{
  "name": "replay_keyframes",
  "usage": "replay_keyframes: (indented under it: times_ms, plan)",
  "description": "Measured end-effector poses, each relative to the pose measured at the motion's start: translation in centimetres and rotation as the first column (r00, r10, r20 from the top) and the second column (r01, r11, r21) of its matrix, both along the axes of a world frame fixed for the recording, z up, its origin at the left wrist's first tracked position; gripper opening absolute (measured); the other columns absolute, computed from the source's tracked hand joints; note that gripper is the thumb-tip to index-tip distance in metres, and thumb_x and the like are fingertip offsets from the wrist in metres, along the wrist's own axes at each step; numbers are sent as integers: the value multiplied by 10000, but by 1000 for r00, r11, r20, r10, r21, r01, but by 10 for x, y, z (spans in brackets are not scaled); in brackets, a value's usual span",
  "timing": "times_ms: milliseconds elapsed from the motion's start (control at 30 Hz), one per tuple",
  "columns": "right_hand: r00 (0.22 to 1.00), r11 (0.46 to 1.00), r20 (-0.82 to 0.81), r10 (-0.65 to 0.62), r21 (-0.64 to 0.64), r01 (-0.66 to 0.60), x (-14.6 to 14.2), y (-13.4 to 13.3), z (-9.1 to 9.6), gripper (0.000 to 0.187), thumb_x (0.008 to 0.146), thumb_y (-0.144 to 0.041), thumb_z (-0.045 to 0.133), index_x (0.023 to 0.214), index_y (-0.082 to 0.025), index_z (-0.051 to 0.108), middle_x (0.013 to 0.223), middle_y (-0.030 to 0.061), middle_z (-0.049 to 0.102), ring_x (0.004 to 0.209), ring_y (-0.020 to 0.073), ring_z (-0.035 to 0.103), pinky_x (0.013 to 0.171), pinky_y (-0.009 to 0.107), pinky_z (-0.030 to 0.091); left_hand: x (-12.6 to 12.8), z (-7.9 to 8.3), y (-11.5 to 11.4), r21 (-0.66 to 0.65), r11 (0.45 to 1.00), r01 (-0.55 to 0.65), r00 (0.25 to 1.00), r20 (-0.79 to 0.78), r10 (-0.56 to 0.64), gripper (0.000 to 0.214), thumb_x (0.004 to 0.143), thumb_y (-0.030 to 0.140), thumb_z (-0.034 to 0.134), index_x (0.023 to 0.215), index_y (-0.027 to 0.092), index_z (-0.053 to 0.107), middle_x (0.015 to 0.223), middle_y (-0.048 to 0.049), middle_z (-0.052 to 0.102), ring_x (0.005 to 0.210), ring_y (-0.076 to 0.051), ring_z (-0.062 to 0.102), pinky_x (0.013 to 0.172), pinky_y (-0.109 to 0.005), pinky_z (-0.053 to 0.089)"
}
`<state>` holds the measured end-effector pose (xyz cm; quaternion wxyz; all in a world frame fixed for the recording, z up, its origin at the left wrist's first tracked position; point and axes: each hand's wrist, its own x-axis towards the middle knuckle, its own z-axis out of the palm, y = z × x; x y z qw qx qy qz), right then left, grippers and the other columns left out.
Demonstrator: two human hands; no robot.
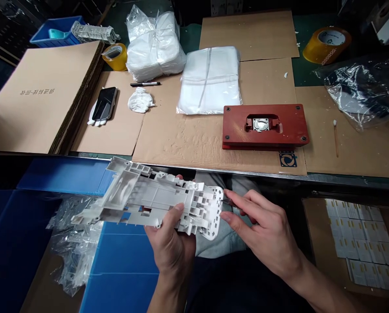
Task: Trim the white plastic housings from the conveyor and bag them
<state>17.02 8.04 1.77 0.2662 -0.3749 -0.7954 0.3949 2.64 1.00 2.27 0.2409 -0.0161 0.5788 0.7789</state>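
Observation:
My left hand [173, 241] is wrapped around a long white plastic housing [155, 193] from below, with the thumb on its face. The housing is tilted in front of the table edge and full of slots, ribs and clips. At its rounded right end, my right hand [262, 224] pinches a thin dark tool [227, 201] whose tip meets the perforated rim. What kind of tool it is I cannot make out, as the fingers hide most of it.
On the table lie a red fixture block [262, 139], bagged white stacks [209, 80], a phone [105, 103], tape rolls [323, 48], and a cotton swab [335, 138]. Flattened cardboard [34, 100] is piled at left. A blue bin [125, 261] stands below left; small white parts [364, 243] sit lower right.

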Motion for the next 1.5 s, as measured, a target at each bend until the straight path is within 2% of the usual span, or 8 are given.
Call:
replay_keyframes:
  times_ms: [200, 400, 667, 900, 1000, 1167, 1400, 1500]
  plan:
    - [1000, 1000, -15, 15, 14, -15, 0, -1, -3, 367, 966, -376, 632, 1224, -140, 744, 749, 25, 570, 595, 102, 541, 530, 236, 456, 1, -1, 1, -15, 1000, -6, 1000, -15, 6, 692, 724, 23, 688, 1356, 292, 607, 1345, -68, 677, 1386, -368, 494, 1075, -566, 510]
    - [999, 998, -29, -34, -57, 33, 0, -1, -4, 468, 930, -444, 669, 1278, -133, 708, 807, 46, 602, 648, 121, 568, 548, 246, 476, 4, 2, 2, -22, 1000, -5, 1000, 15, 5, 665, 726, 25, 675, 1328, 302, 624, 1320, -50, 689, 1382, -365, 499, 1076, -563, 511]
    - [998, 999, -55, -25, -22, 24, 0, -4, -5, 377, 950, -382, 656, 1195, -113, 753, 773, 49, 609, 618, 118, 580, 567, 257, 486, 6, 1, 1, -25, 999, -39, 999, 35, 40, 706, 711, 21, 674, 1347, 320, 608, 1312, -50, 692, 1374, -369, 507, 1058, -586, 516]
    - [998, 999, -53, 44, 20, -43, 0, -5, -2, 601, 878, -536, 698, 1261, -72, 710, 781, 59, 603, 639, 145, 590, 554, 275, 498, 6, 4, 4, -40, 998, -56, 998, -10, 55, 674, 716, 16, 669, 1326, 301, 630, 1358, -35, 667, 1390, -348, 492, 1092, -532, 508]
    - [998, 998, -39, 48, 42, -46, -1, -7, -3, 632, 862, -560, 705, 1254, -64, 712, 764, 57, 602, 624, 144, 579, 553, 279, 506, 6, 4, 4, -62, 995, -75, 997, -5, 75, 669, 724, 33, 682, 1333, 305, 621, 1371, -32, 658, 1380, -351, 503, 1098, -539, 501]
    - [998, 998, -50, 29, 51, -27, -2, -9, -6, 599, 869, -548, 701, 1219, -62, 731, 748, 54, 597, 617, 137, 580, 571, 276, 522, 6, 4, 5, -55, 995, -79, 997, -19, 78, 674, 718, 24, 685, 1325, 311, 624, 1359, -30, 667, 1370, -351, 515, 1084, -540, 514]
    - [998, 992, -54, 27, 125, -20, -4, -14, -6, 440, 907, -466, 689, 1129, -97, 776, 728, 57, 617, 604, 133, 601, 570, 259, 503, 4, 2, 6, -29, 997, -69, 996, -53, 68, 674, 729, 18, 685, 1327, 324, 623, 1377, -25, 653, 1391, -349, 492, 1092, -544, 506]
    - [988, 978, -61, 144, 161, -132, -1, -19, -10, 446, 928, -515, 639, 1066, -119, 790, 678, 35, 592, 562, 130, 571, 534, 270, 451, 0, 1, 6, -20, 996, -87, 993, -82, 86, 632, 739, 13, 677, 1290, 321, 650, 1349, -12, 670, 1380, -336, 507, 1102, -529, 503]
